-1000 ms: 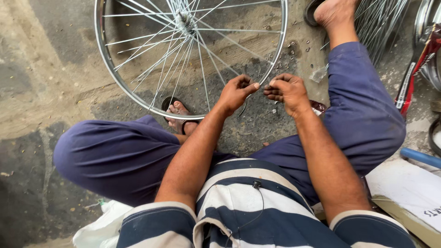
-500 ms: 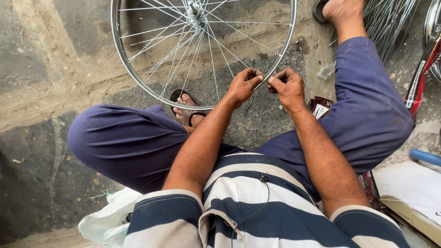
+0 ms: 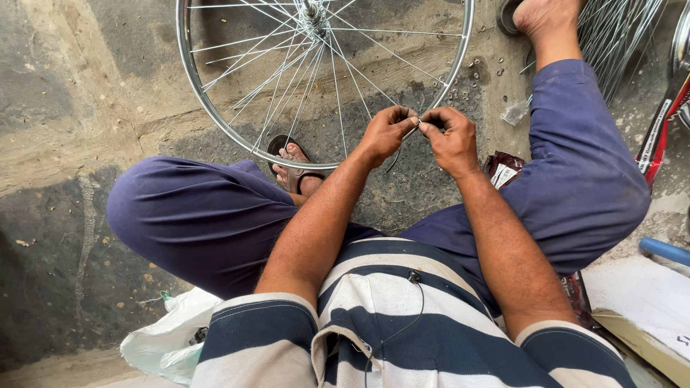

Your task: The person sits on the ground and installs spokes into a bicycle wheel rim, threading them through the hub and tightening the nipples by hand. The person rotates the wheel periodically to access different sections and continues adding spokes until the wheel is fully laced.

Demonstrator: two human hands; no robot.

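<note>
A silver bicycle wheel rim [image 3: 215, 118] lies flat on the rough concrete ground [image 3: 65, 108], its thin spokes [image 3: 287, 72] fanning from the hub [image 3: 314, 11] near the top edge of the view. At the rim's near right arc both hands meet. The left hand [image 3: 386, 133] is curled, thumb and forefinger pinched together on a small part at the rim edge, probably the end of a spoke [image 3: 394, 159] that hangs loose below the knuckles, though it is too thin to be sure. The right hand [image 3: 451, 136] sits just beside it, fingertips touching the left ones, its fingers folded tight around something small and dark that the grip hides. The person sits on the ground with knees spread in dark blue trousers [image 3: 208, 215], a sandalled foot [image 3: 291, 165] tucked under the rim's lower edge and a bare foot [image 3: 546, 18] stretched out at upper right. A striped navy and white shirt [image 3: 388, 330] fills the bottom of the view. Small metal nipples [image 3: 467, 79] are scattered on the ground just outside the rim's right side. A dark red packet [image 3: 503, 169] lies by the right forearm, a white plastic bag [image 3: 169, 338] by the left hip, and more spoked wheels [image 3: 618, 36] lean at upper right beside a red frame tube [image 3: 658, 133].
</note>
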